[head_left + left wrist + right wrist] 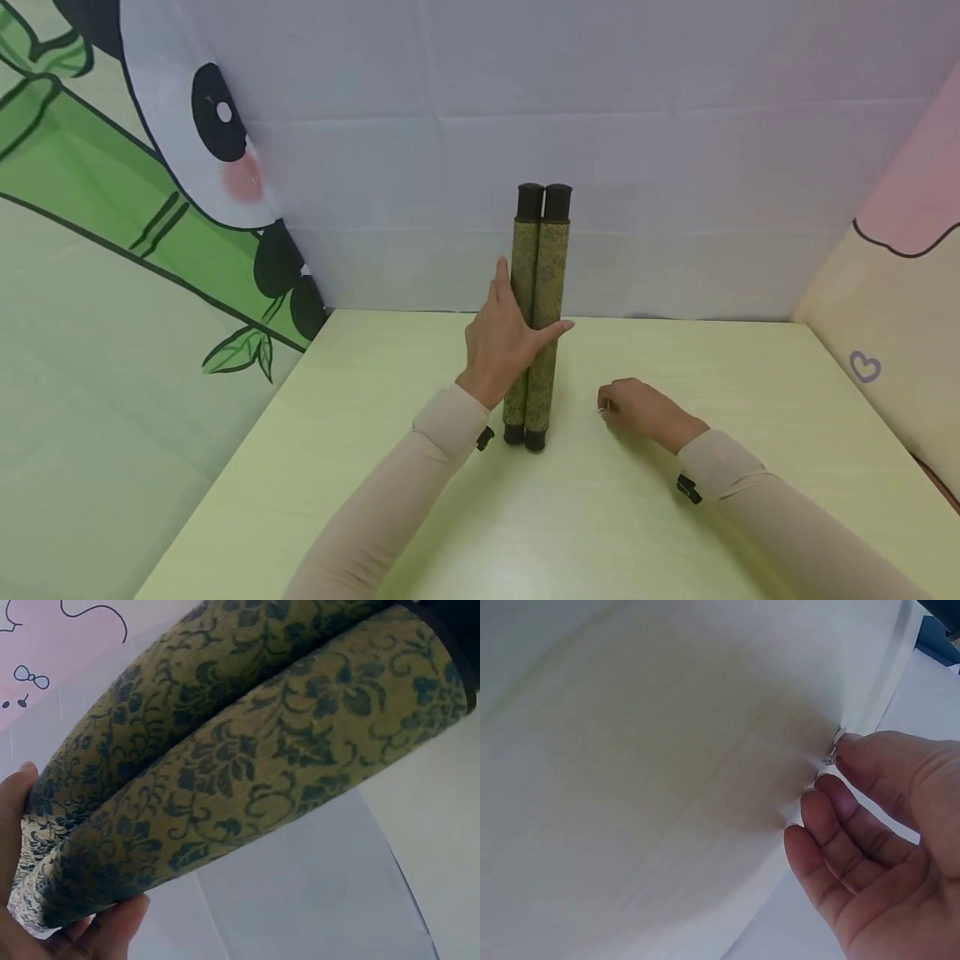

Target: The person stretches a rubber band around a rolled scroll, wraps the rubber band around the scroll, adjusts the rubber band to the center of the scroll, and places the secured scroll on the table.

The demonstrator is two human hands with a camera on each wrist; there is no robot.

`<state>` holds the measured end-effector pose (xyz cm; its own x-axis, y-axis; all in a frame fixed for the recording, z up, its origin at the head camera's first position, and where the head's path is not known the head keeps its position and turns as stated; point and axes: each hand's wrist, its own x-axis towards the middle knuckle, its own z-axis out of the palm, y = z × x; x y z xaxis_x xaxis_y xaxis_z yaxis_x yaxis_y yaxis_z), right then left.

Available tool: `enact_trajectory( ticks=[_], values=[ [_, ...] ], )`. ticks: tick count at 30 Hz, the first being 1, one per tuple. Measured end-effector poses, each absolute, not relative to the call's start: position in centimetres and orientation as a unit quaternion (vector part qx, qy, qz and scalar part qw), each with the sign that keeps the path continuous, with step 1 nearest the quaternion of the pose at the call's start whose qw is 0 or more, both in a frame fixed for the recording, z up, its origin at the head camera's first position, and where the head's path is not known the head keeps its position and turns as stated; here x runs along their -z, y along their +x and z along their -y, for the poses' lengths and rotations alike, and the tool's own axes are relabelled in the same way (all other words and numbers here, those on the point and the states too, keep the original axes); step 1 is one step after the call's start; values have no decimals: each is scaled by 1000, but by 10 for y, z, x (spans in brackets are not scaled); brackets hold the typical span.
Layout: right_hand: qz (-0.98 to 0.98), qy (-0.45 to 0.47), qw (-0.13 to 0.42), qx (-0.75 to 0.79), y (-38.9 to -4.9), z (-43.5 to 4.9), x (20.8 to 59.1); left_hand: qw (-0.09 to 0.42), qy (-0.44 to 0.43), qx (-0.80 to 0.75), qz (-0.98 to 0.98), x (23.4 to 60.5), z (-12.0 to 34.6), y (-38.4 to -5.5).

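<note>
Two long rolls (546, 275), side by side, look like a scroll; they have dark end caps and yellowish brocade with dark blue-green flowers. They stand roughly upright, and I cannot tell whether the lower ends touch the table. My left hand (501, 343) grips both, its thumb across the front and its fingers along the left side. In the left wrist view the brocade (225, 772) fills much of the picture. My right hand (643, 410) is low over the table to the right, pinching a tiny shiny metallic piece (834, 748) between thumb and index finger; its kind is unclear.
The pale yellow table (457, 542) runs back to a white cloth wall (675, 192). A printed panda and bamboo panel (112, 175) borders the left side, a pink and cream panel (892, 275) the right. Small black devices (688, 489) sit at both sleeves.
</note>
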<state>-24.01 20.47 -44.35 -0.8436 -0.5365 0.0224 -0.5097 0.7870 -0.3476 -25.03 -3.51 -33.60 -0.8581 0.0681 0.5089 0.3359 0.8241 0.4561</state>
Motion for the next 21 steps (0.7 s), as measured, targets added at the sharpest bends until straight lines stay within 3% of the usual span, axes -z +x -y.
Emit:
enact_trajectory(
  ticks=[15, 21],
  values=[
    [-943, -280, 46, 175, -266, -218, 441, 375, -109, 370, 843, 359, 24, -265],
    [-943, -280, 47, 175, -277, -224, 441, 365, -162, 437, 806, 363, 18, -270]
  ],
)
